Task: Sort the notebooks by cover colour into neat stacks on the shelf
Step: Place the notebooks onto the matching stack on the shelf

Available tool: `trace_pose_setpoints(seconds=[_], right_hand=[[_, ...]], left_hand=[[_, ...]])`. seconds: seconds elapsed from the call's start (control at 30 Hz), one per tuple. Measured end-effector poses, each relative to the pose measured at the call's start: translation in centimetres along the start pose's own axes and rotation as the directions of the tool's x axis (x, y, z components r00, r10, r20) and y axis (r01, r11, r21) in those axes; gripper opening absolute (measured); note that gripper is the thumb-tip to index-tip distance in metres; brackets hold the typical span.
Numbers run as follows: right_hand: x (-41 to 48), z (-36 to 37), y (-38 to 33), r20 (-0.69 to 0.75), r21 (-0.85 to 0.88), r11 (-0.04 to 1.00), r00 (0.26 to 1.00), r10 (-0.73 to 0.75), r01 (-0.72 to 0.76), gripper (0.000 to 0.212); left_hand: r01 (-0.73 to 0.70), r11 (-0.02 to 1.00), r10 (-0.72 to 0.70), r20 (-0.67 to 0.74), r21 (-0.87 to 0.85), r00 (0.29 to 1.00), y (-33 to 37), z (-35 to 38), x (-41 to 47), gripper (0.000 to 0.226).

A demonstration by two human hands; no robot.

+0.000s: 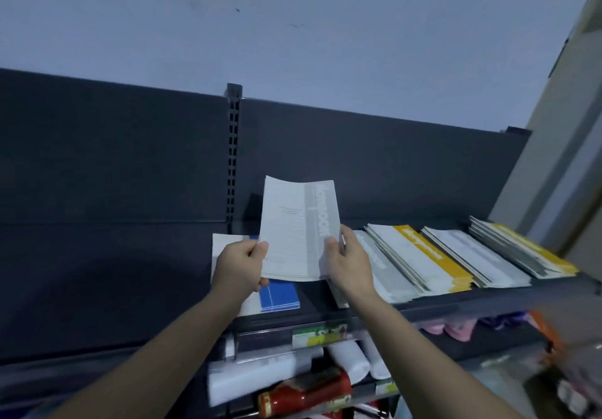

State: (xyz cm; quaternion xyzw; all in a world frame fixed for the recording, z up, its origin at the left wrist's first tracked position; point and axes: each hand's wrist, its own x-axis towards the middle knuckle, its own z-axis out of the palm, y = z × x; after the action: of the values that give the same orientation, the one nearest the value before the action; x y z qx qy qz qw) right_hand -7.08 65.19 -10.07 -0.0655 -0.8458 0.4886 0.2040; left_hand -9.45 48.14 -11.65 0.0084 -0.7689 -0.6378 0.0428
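A thin bundle of grey-covered notebooks [298,229] is held upright above the shelf [462,304]. My left hand [239,265] pinches its left edge and my right hand [347,260] grips its right edge. Beneath it lies a stack with a blue cover [279,294]. To the right, overlapping stacks lie on the shelf: a grey stack [384,272], a yellow-banded stack [423,255], another grey stack [479,259] and a yellow-banded stack [524,249] at the far right.
The dark back panel [114,164] and a slotted upright [234,158] rise behind the shelf. The lower shelf holds white rolls [351,360], a red packet [306,392] and pink items [452,327]. A beige wall [560,145] closes the right side.
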Motion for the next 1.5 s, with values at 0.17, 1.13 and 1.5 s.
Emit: trace_pose_setpoints(seconds=[0.17, 1.13, 1.5], right_hand=[[2.8, -5.3, 3.3, 0.002, -0.049, 0.999, 1.000, -0.020, 0.020, 0.025], [13.9, -27.4, 19.4, -0.154, -0.260, 0.962, 0.987, 0.046, -0.086, 0.025], [18.2, -33.4, 26.3, 0.004, -0.531, 0.843, 0.994, 0.110, -0.091, 0.027]], left_hand=[[-0.030, 0.999, 0.029, 0.005, 0.018, 1.000, 1.6, 6.4, -0.3, 0.032], [-0.209, 0.933, 0.135, 0.253, 0.293, 0.958, 7.8, 35.2, 0.4, 0.027], [-0.146, 0.790, -0.044, 0.292, 0.595, 0.955, 7.8, 44.6, 0.1, 0.032]])
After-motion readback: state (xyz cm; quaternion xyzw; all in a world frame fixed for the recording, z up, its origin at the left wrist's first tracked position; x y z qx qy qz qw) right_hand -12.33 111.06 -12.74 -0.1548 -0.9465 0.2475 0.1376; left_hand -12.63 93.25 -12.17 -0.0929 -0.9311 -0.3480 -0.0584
